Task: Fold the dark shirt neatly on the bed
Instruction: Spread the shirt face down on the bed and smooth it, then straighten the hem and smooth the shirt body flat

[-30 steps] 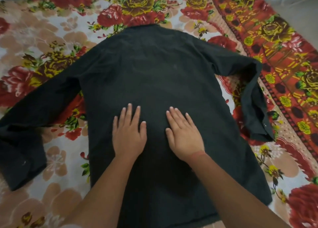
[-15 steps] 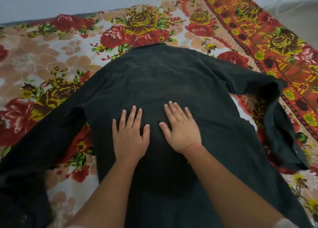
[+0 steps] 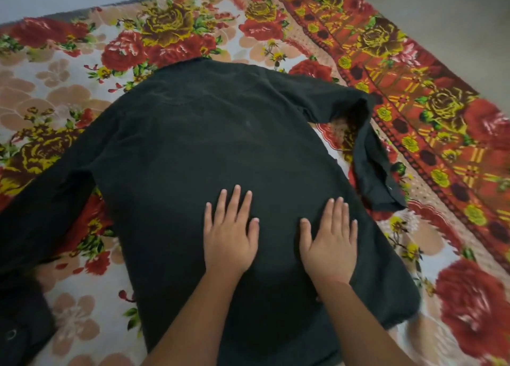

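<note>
Head view. Dark shirt (image 3: pixel 209 150): matte woven cloth, spread flat on the bed, sleeves extended left and right, right sleeve bent back. Left hand (image 3: pixel 229 236) and right hand (image 3: pixel 329 241): flattened, fingers straight, laid on the shirt. Floral blanket (image 3: pixel 82 70): plush, underneath.

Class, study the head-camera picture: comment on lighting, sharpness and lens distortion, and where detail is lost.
Head view: soft, even light without glare; the dark shirt swallows crease detail; wide-angle distortion bulges it and bends the floral bedcover; roses at the right blur slightly; left hand and right hand look fairly sharp.
</note>
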